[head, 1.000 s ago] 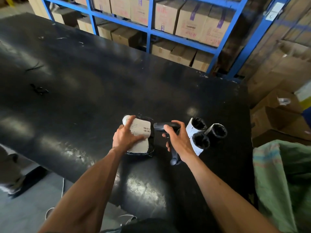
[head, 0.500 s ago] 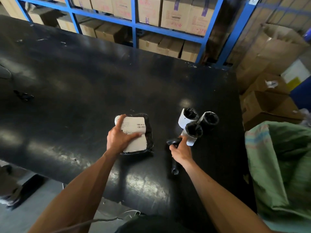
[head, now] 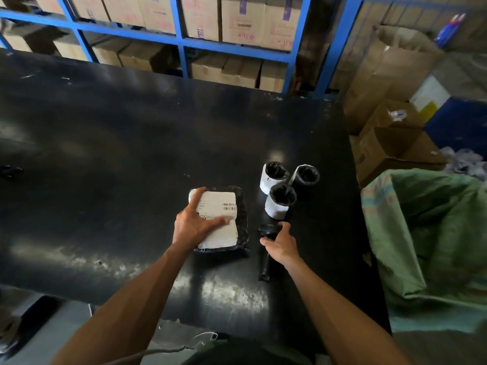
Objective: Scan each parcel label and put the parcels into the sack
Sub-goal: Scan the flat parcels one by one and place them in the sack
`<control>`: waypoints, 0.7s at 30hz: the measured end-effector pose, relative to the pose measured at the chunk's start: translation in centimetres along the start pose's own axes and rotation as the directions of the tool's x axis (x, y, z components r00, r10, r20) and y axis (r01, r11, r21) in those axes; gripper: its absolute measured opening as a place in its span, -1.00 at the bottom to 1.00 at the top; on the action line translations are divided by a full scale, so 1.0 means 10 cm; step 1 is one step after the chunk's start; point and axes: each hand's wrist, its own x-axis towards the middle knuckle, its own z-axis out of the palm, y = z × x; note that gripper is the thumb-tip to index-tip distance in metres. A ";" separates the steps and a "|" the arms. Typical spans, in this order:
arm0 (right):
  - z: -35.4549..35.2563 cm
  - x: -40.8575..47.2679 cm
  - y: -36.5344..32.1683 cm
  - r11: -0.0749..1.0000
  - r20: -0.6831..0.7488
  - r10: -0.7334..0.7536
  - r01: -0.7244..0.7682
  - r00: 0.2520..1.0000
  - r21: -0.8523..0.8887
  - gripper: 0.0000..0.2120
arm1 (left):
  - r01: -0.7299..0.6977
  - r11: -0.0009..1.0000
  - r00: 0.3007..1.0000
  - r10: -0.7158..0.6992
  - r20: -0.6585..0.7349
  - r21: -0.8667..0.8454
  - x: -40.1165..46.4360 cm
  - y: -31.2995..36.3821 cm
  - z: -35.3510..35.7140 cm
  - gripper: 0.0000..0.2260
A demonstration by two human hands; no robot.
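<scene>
A flat black parcel (head: 241, 206) with a white barcode label lies on the black table (head: 118, 154). My left hand (head: 195, 222) rests on the label, index finger and thumb spread flat. Just right of it a black handheld scanner (head: 264, 262) lies on the table, handle toward me. My right hand (head: 280, 242) curls its thumb and fingers round the scanner's head. Three rolled black parcels with white labels (head: 280, 204) stand upright together just beyond the scanner. The green woven sack (head: 427, 233) gapes open at the table's right edge.
Blue shelving (head: 181, 43) full of cardboard cartons runs behind the table. Open brown boxes (head: 395, 146) sit on the floor at the right, behind the sack. A small dark object (head: 10, 171) lies at the table's far left.
My right hand has lowered the scanner from over the flat parcel's label onto the table to its right. My left hand has stayed on the parcel.
</scene>
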 end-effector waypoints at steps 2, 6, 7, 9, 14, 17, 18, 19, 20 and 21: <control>-0.13 -0.04 -0.01 0.999 -0.025 -0.009 0.008 1.000 -0.045 -0.41 | -0.015 1.000 1.000 0.015 0.008 -0.024 -0.01 0.06 0.06 -0.23; -0.46 -0.01 -0.01 0.988 -0.155 -0.097 0.113 0.983 0.102 -0.48 | -0.047 0.996 0.998 0.050 0.044 -0.070 -0.02 0.27 0.25 -0.22; -0.53 0.01 0.00 0.973 -0.146 -0.101 0.129 0.984 0.194 -0.50 | -0.059 0.996 0.996 0.063 0.057 -0.073 -0.03 0.33 0.32 -0.22; -0.68 0.05 0.03 0.934 -0.116 -0.115 0.147 0.987 0.325 -0.49 | -0.084 0.993 0.992 0.092 0.092 -0.086 -0.07 0.50 0.49 -0.22; -1.14 0.04 0.09 0.904 -0.069 -0.199 0.210 0.978 0.372 -0.40 | -0.136 0.975 0.967 0.169 0.189 -0.175 -0.19 1.02 1.04 -0.19; -1.50 0.08 0.29 0.895 -0.155 -0.202 0.246 0.967 0.371 -0.40 | -0.161 0.965 0.946 0.211 0.248 -0.208 -0.29 1.41 1.45 -0.17; -1.63 0.10 0.38 0.886 -0.216 -0.192 0.264 0.957 0.381 -0.43 | -0.163 0.961 0.936 0.222 0.274 -0.223 -0.33 1.55 1.58 -0.18; -1.77 0.16 0.51 0.873 -0.277 -0.171 0.276 0.945 0.402 -0.47 | -0.173 0.958 0.924 0.238 0.299 -0.228 -0.36 1.68 1.71 -0.20; -1.92 0.18 0.61 0.863 -0.325 -0.150 0.284 0.934 0.417 -0.51 | -0.192 0.954 0.910 0.261 0.322 -0.231 -0.39 1.81 1.85 -0.25; -2.08 0.21 0.73 0.855 -0.363 -0.137 0.295 0.922 0.427 -0.54 | -0.215 0.947 0.892 0.290 0.346 -0.237 -0.42 1.94 1.97 -0.32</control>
